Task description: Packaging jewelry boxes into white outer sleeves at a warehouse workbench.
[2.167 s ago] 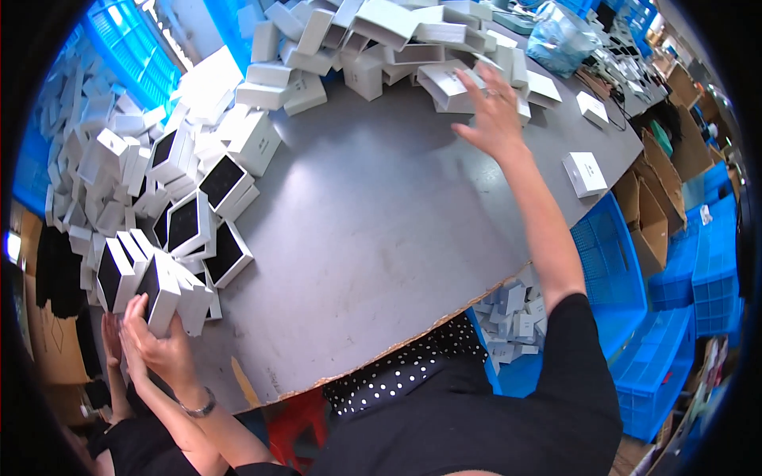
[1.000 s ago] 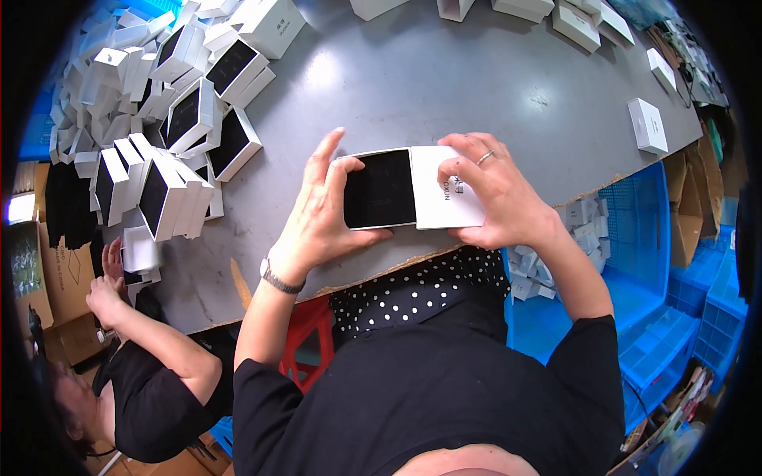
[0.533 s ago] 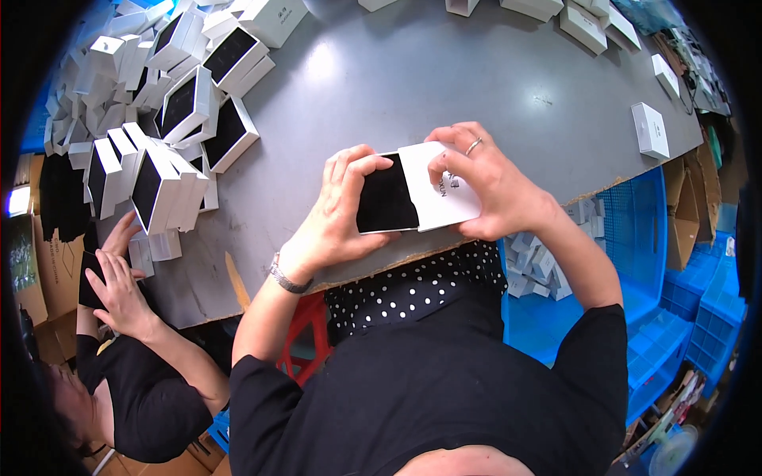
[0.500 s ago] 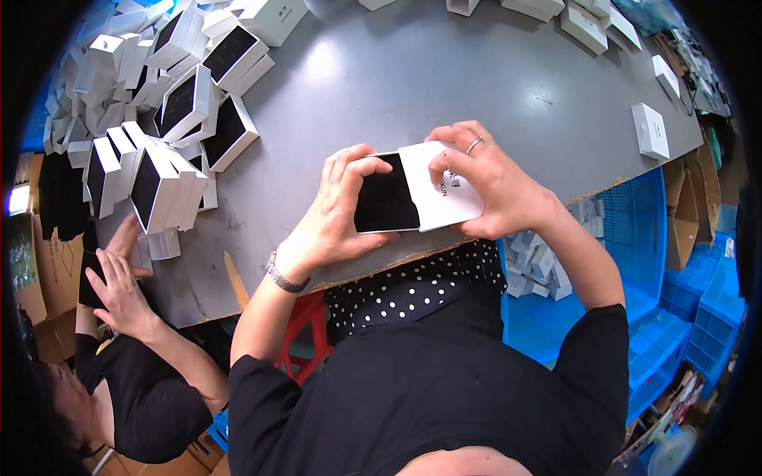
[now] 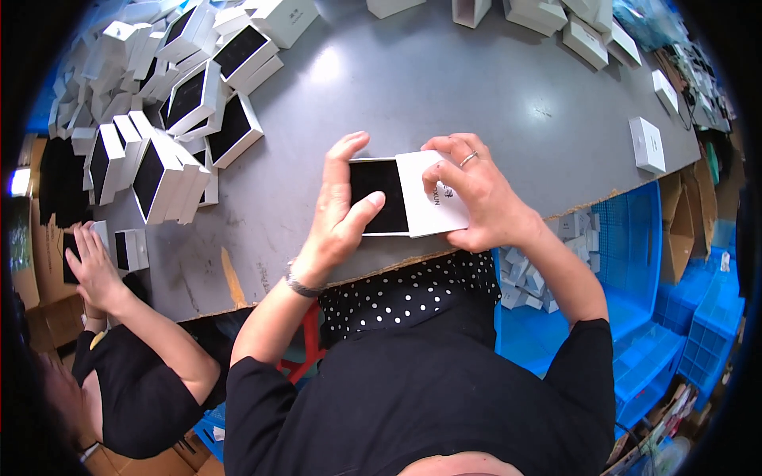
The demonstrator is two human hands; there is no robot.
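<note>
Above the table's near edge, a white box is held flat between my two hands. Its left part is an open tray (image 5: 371,210) with a black inside. A white printed cover (image 5: 414,208) takes up the right part, and how far the tray reaches under it is hidden. My left hand (image 5: 333,214) grips the tray's left end, thumb resting on the black surface and fingers along the outside. My right hand (image 5: 496,202), with a ring on one finger, holds the cover between its thumb below and fingers above, one bent finger pressing on its top.
Many white boxes with black insides (image 5: 159,178) are heaped at the left of the grey table (image 5: 476,87). More white boxes (image 5: 586,41) lie at the far right. A blue crate (image 5: 627,262) with small white boxes stands below the right edge. A co-worker's hand (image 5: 99,274) is at lower left.
My left hand has shifted its hold: its thumb now lies on the black surface, and an upper finger has lifted off it. The co-worker's hands have moved left.
</note>
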